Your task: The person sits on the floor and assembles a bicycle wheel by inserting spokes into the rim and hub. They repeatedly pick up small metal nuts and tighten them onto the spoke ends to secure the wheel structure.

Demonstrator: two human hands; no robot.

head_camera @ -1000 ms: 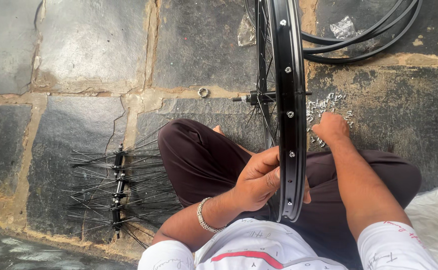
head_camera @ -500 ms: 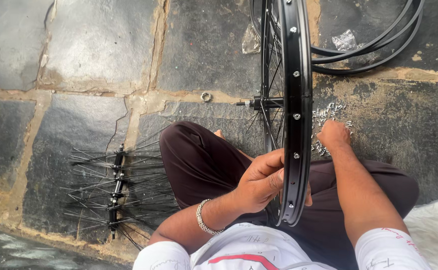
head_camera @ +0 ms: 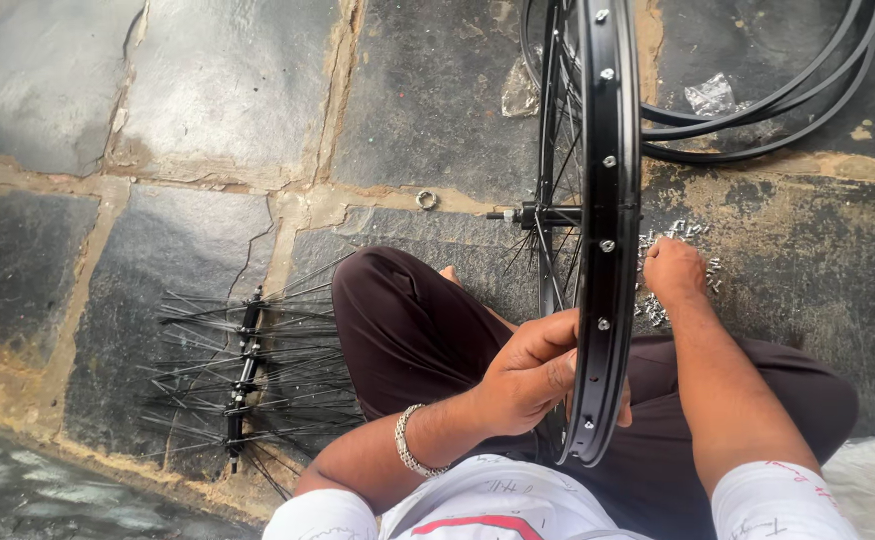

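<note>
Your left hand (head_camera: 533,375) grips the upright black metal wheel rim (head_camera: 608,250) at centre frame, steadying it, while your right hand (head_camera: 673,270), closed, reaches the small silver nipples (head_camera: 678,235) on the stone floor (head_camera: 158,120).

Dark stone-slab floor (head_camera: 188,80), spoked hubs (head_camera: 243,375), small metal ring (head_camera: 427,200), black tyres (head_camera: 768,120), scattered silver nipples (head_camera: 673,240)
</note>
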